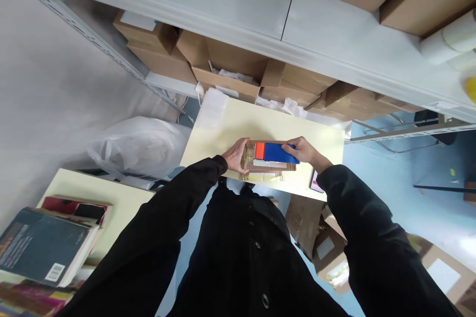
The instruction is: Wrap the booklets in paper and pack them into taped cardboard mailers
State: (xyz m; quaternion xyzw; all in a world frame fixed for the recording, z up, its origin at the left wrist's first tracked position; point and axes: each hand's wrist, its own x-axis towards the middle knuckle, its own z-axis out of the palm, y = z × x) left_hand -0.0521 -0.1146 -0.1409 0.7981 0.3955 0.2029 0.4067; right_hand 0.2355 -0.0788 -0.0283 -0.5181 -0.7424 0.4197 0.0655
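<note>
On the pale yellow table, a small cardboard box with clear tape over its left end lies in front of me. My left hand grips that taped end, thumb on the near side and fingers on the far side. A flat blue item with an orange-red left end lies on or in the box; I cannot tell which. My right hand pinches its right end, thumb on top. Under the blue item a white label strip shows. A phone lies close to my right forearm.
Beyond the table, a shelf holds cardboard boxes on its lower level. Books are stacked on another surface at lower left. A white plastic bag stands left of the table. More cartons lie on the floor at right.
</note>
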